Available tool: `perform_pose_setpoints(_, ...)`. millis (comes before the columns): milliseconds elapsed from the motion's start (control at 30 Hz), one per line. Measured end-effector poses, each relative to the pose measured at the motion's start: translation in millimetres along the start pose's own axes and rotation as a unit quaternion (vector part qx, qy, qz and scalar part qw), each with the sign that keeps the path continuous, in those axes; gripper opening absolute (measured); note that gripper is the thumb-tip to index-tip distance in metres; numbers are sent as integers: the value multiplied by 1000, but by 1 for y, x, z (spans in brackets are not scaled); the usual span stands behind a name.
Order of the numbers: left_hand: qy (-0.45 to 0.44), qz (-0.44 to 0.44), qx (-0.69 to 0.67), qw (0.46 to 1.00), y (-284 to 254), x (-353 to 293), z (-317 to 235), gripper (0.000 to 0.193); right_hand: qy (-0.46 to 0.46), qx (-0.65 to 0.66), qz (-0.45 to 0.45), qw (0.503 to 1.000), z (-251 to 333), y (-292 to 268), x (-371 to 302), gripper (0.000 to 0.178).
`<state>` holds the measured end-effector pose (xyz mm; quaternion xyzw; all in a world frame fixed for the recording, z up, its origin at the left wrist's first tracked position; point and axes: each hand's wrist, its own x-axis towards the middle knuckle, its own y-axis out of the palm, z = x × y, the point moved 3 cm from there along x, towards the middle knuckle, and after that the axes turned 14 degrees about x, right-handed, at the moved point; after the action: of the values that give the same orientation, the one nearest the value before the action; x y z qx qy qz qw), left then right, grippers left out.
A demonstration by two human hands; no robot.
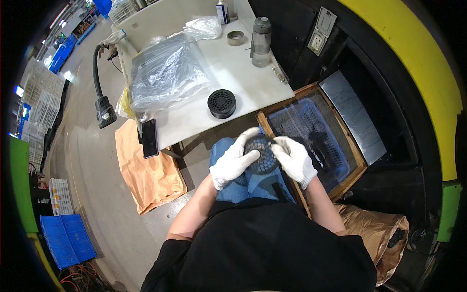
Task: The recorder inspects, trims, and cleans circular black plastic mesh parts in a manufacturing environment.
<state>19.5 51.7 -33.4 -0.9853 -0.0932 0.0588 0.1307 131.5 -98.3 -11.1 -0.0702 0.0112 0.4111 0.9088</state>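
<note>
Round black grille (265,162) between 2 white-gloved hands: the left hand (233,163) clamps fingers and thumb on its left side; the right hand (296,163) has fingers at its upper right edge, grip unclear. Beyond the fingers, 1 similar black disc (222,103) rests on a white table (253,92).

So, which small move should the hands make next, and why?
Perhaps hold the disc steady with the left hand and let the right hand work along its rim: the left thumb lies over its face, and the right hand is at its edge.
</note>
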Motion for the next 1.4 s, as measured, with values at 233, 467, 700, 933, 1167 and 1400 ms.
perform_pose_setpoints(233,0,67,-17,998,11,5,-4,49,-116,-143,69,980,19,5,-4,24)
perform_pose_setpoints(467,-49,-148,-100,983,-3,7,-11,20,-104,11,-36,994,21,1,-4,29)
perform_pose_setpoints(700,-24,-266,-252,930,-13,10,-9,20,-117,-45,-39,991,12,16,-12,31)
perform_pose_setpoints(933,-24,-44,-46,998,-6,3,-23,28,-210,-120,-55,969,32,5,-13,32)
perform_pose_setpoints(1167,-55,-209,-238,947,5,8,-15,20,-242,-142,-65,958,43,3,-11,28)
perform_pose_setpoints(1400,-11,-229,-388,893,-2,5,-8,18,-222,-101,-81,966,43,-14,-12,20)
